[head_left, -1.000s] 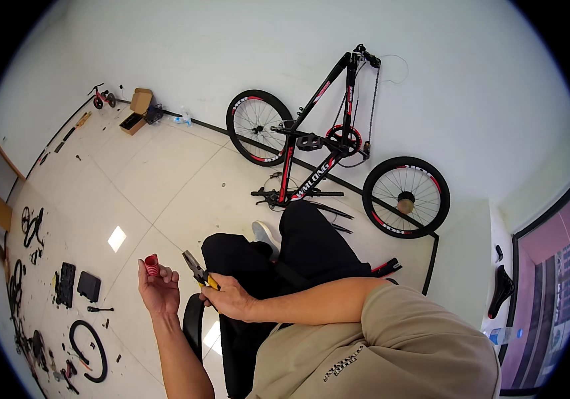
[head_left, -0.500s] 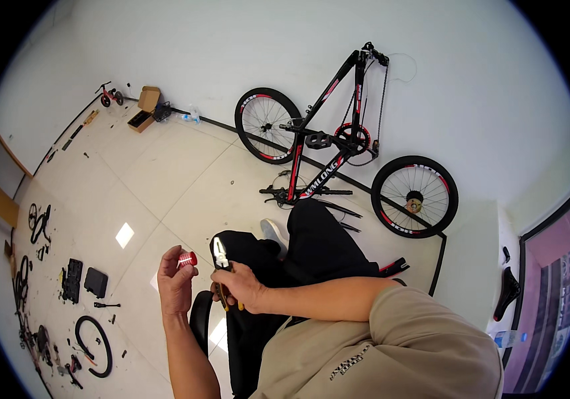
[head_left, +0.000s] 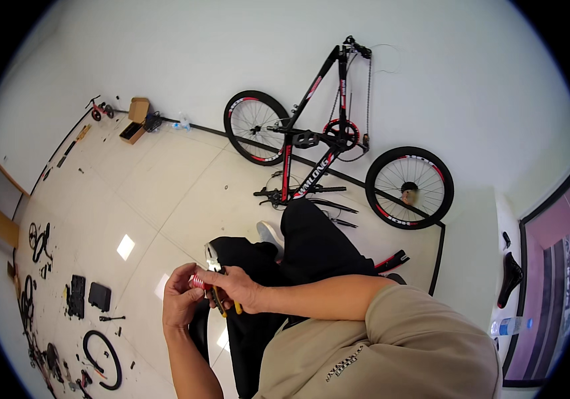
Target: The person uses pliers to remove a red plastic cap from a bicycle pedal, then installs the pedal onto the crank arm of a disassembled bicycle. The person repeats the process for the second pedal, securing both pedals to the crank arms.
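Observation:
My left hand [head_left: 180, 300] is closed round a small red cylinder [head_left: 198, 282] with pale rings, which may be a coil. Its fingers partly cover the piece. My right hand [head_left: 237, 288] grips combination pliers [head_left: 212, 257] with yellow and black handles. The metal head points up and away from me, and its jaws look closed. Both hands meet in front of my lap, with the right fingertips at the red cylinder. Whether they touch it is hard to make out.
A black and red bicycle frame [head_left: 317, 171] leans on the wall between two wheels, the right wheel [head_left: 409, 188] being nearest. On the left floor lie an open tool case [head_left: 76, 297], a black tyre [head_left: 118, 359] and several loose parts. A saddle [head_left: 510, 280] and bottle [head_left: 510, 326] stand at right.
My hands have come together: the right moved left with the pliers, and the left turned inward with the red cylinder. The whole view has shifted slightly.

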